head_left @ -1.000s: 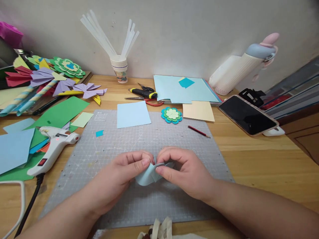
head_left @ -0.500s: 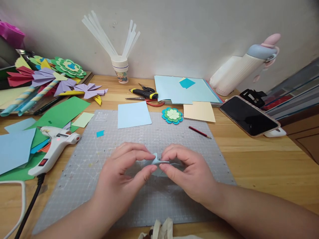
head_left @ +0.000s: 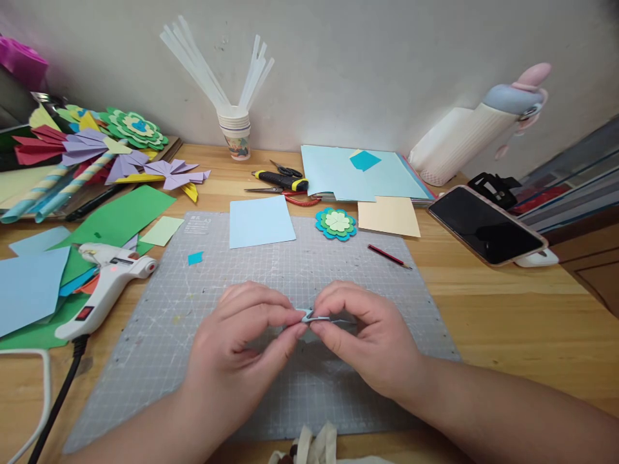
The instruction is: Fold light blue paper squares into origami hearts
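A small folded piece of light blue paper [head_left: 307,316] is pinched between both hands above the grey cutting mat [head_left: 213,283]. My left hand [head_left: 256,332] grips its left end between thumb and index finger. On the other side, my right hand [head_left: 360,328] holds it the same way, with the thumb below and fingers above. Much of the paper is hidden by the fingers. Beyond the hands lie a light blue square sheet [head_left: 262,222], a layered paper flower [head_left: 336,223] in blue and green, and a red pencil [head_left: 389,256].
A white glue gun [head_left: 109,283] lies at the left near green sheets [head_left: 120,216] and paper flowers [head_left: 176,173]. Behind are a cup of straws [head_left: 236,138], a yellow-black cutter [head_left: 280,180] and stacked paper [head_left: 329,167]. A phone [head_left: 486,225] and bottle [head_left: 464,138] are at right.
My left fingers have moved slightly right and closer to my right hand. The paper's raised left flap now looks lower and flatter. The view has shifted slightly.
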The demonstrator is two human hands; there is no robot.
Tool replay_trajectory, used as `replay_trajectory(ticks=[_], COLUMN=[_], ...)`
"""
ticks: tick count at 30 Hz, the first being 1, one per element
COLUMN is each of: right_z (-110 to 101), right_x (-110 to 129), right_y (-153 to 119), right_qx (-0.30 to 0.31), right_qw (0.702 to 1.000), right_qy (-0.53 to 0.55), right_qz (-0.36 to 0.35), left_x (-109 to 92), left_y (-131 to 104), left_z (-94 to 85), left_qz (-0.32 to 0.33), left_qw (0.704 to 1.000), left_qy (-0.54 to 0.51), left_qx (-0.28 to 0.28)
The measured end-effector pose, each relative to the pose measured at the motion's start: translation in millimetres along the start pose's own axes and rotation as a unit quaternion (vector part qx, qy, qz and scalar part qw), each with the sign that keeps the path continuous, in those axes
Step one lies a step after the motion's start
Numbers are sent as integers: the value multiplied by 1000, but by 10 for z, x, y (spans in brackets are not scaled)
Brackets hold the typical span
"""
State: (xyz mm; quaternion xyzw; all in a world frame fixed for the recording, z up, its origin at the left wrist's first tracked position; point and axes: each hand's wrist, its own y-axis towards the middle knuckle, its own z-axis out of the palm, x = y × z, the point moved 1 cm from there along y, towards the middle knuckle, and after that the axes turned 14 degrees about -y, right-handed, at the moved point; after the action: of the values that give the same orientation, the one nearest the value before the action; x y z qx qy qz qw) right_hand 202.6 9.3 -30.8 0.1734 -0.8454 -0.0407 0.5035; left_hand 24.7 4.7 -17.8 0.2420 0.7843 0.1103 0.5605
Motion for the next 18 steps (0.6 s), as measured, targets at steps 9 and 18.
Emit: replay_trajectory(ticks=[9,18], right_z=[-10,-3], right_x=[25,21], right_y=[-20,-3], right_qx=[16,4], right_qw=[1000,1000], right_qy=[1,14], right_qz=[-6,-26], left_x=[-16,-12], left_y=[2,-21], left_z=[-5,9], left_qz=[22,17], left_qw=[1000,999], left_qy=[2,-33], left_qx=[16,14])
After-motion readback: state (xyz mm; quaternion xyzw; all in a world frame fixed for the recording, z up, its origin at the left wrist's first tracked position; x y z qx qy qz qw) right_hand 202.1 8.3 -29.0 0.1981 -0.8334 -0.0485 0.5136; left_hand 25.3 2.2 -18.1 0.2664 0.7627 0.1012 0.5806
